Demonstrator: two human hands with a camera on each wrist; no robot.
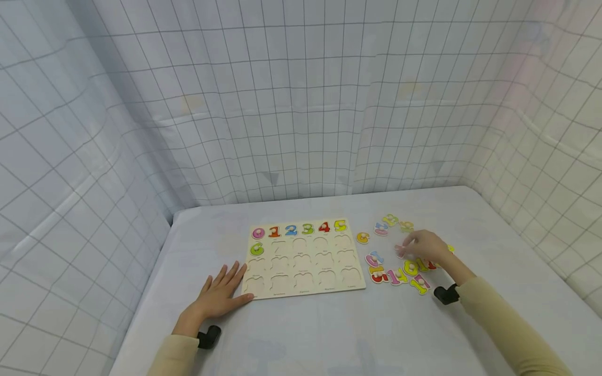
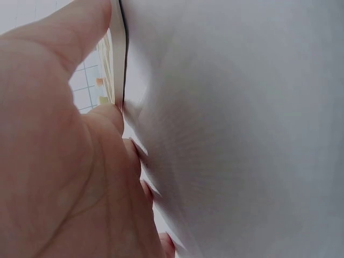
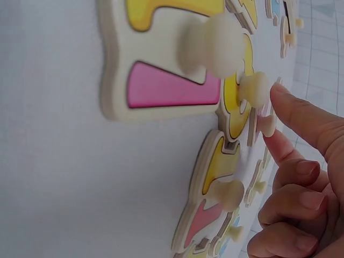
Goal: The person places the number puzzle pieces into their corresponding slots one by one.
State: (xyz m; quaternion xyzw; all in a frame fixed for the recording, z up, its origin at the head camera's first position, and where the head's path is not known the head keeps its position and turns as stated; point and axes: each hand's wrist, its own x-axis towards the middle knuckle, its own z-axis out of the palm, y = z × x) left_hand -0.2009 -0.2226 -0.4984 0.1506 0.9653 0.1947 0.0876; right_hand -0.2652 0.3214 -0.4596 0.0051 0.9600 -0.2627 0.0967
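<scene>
A pale wooden number puzzle board (image 1: 301, 293) lies on the table, with numbers 0 to 5 across its top row and a green 6 (image 1: 256, 249) below the 0. Flat beside its left edge rests my left hand (image 1: 216, 297), fingers spread and thumb touching the lower left corner. To the right of the board, my right hand (image 1: 425, 245) pinches a pink knobbed puzzle piece (image 1: 400, 251) between thumb and forefinger. In the right wrist view, its knob (image 3: 267, 126) sits between the fingertips; the piece's shape is mostly hidden.
Several loose number pieces lie right of the board, among them an orange 6 (image 1: 362, 238) and a pink-and-yellow piece (image 3: 172, 86) close to the right wrist camera. White cloth covers the table (image 1: 301, 334). Grid-patterned curtains (image 1: 301, 104) stand around its back and sides.
</scene>
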